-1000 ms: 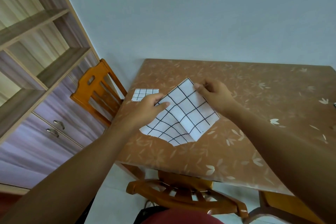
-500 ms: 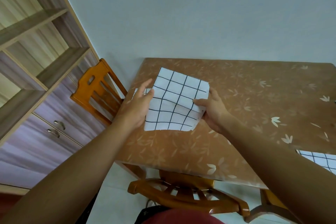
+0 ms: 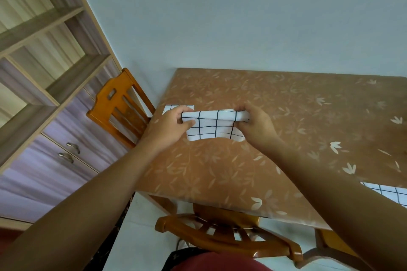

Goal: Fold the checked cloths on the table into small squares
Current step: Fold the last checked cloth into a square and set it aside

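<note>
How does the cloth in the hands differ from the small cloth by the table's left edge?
The held cloth is gripped at its ends by the left hand and right hand; the small cloth lies flat on the table. The held cloth is mid-fold, its lower edge wavy; the small cloth has straight edges. Both are white with dark grid lines.

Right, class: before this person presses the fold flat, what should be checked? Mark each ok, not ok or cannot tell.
1. Left hand grips one end of the cloth: ok.
2. Right hand grips the other end: ok.
3. Corners lined up: cannot tell, fingers hide them.
4. Fold lying flat: not ok, it bulges.
5. Bare table below to press on: ok.
</note>
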